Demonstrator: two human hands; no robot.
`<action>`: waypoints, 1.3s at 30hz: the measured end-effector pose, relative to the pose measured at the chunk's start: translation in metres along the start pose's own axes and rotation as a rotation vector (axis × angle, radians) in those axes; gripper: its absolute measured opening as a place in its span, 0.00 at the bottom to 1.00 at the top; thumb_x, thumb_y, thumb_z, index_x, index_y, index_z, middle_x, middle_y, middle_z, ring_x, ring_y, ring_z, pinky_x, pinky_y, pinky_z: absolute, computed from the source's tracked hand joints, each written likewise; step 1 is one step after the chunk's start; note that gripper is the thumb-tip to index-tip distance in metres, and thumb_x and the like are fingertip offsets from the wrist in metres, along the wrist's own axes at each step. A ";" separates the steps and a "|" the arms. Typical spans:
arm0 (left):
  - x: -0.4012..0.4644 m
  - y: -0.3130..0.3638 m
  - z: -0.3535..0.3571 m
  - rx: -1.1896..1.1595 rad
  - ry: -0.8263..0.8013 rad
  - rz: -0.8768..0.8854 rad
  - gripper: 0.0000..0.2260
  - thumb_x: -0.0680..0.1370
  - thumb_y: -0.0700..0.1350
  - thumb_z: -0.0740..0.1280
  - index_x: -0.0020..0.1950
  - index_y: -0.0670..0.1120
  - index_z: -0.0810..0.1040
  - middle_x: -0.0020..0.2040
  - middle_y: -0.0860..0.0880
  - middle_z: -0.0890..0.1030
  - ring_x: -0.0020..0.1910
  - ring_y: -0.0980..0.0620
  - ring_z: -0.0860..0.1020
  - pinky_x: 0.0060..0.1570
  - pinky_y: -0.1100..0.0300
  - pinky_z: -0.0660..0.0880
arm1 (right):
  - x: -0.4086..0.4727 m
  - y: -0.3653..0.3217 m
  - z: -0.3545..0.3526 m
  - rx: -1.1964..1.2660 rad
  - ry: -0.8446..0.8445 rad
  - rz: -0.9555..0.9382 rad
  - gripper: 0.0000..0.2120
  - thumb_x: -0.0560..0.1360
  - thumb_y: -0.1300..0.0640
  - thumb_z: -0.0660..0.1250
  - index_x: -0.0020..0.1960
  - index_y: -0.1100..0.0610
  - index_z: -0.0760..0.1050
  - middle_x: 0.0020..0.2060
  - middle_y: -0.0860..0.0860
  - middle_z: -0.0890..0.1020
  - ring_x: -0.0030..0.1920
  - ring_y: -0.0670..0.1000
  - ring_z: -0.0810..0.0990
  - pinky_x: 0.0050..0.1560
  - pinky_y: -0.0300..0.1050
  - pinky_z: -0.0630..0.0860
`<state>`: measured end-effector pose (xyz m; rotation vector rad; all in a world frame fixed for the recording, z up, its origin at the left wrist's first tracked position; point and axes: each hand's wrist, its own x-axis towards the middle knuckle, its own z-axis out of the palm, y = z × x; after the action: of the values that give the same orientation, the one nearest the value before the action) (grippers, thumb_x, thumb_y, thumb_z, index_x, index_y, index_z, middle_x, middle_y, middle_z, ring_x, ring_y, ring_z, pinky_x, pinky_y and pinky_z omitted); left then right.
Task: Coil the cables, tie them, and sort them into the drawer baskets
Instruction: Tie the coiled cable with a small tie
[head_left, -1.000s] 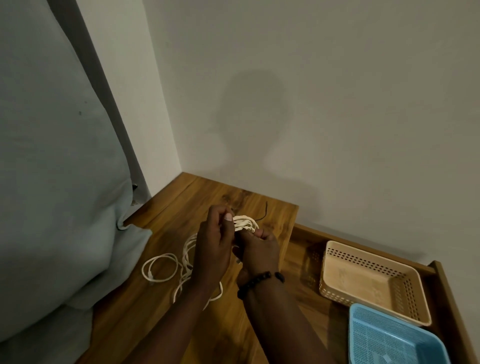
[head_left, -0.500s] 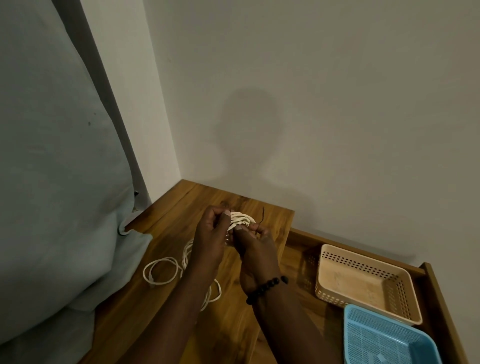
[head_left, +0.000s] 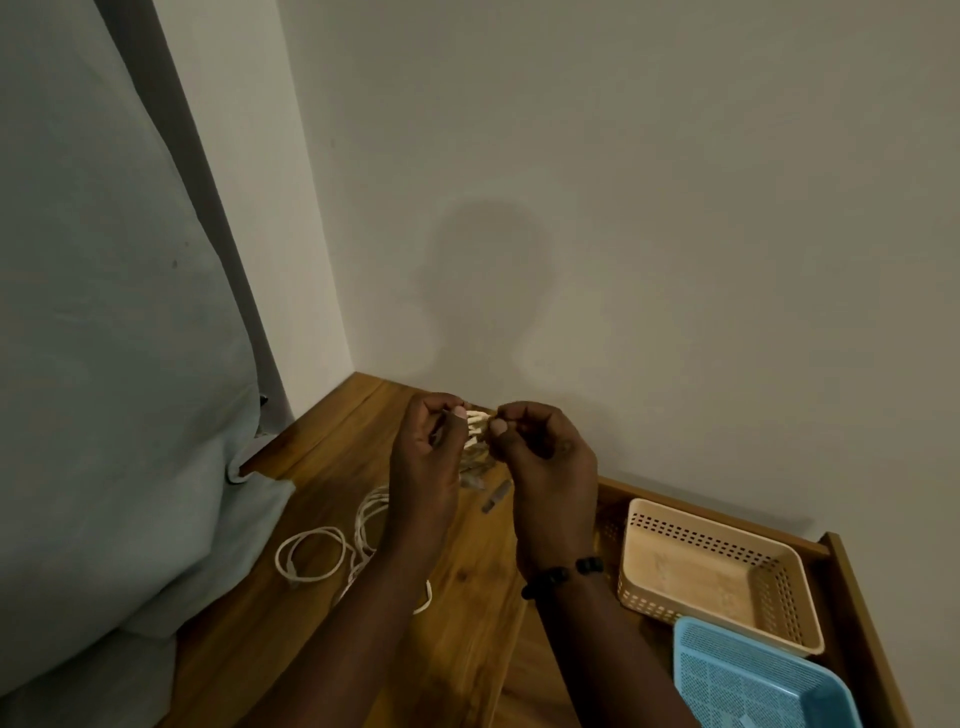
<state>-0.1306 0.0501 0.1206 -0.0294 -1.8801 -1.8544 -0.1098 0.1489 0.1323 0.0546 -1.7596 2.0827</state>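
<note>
Head view: both hands have risen since half a second ago, left hand (head_left: 423, 457) and right hand (head_left: 540, 457) pinching the white coiled cable (head_left: 477, 427) (possibly tying it), beige basket (head_left: 719, 571) at four o'clock.

Wooden tabletop (head_left: 322, 467), loose white cables (head_left: 332, 551) lying on it, pale cloth (head_left: 244, 499) draped over its left edge

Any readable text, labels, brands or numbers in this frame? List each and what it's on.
None readable. The beige perforated plastic basket, blue mesh plastic basket, white coiled cable bundle and wooden drawer unit top show no print. Faint marks on the beige basket's floor are too blurred to read.
</note>
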 end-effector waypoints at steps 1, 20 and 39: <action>-0.002 0.003 0.002 -0.012 0.012 -0.002 0.05 0.80 0.43 0.64 0.50 0.53 0.77 0.49 0.46 0.81 0.50 0.44 0.81 0.50 0.43 0.80 | 0.001 -0.001 0.001 -0.036 0.007 -0.041 0.06 0.75 0.63 0.70 0.51 0.56 0.80 0.42 0.49 0.84 0.43 0.46 0.83 0.40 0.39 0.81; -0.012 0.048 0.014 0.115 0.022 0.210 0.03 0.79 0.42 0.67 0.51 0.48 0.77 0.45 0.57 0.81 0.46 0.62 0.80 0.40 0.70 0.77 | 0.003 -0.020 -0.002 -0.206 0.036 -0.394 0.06 0.76 0.60 0.69 0.52 0.56 0.80 0.44 0.48 0.82 0.43 0.46 0.81 0.41 0.31 0.76; -0.012 0.058 0.020 0.188 0.006 0.241 0.04 0.79 0.42 0.66 0.52 0.47 0.78 0.45 0.55 0.82 0.46 0.61 0.80 0.41 0.70 0.77 | 0.002 -0.022 -0.006 -0.173 0.087 -0.476 0.07 0.77 0.62 0.68 0.54 0.58 0.80 0.45 0.49 0.83 0.44 0.46 0.81 0.43 0.32 0.76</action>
<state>-0.1066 0.0775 0.1713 -0.1788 -1.9447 -1.5118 -0.1032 0.1578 0.1520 0.2978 -1.6695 1.5684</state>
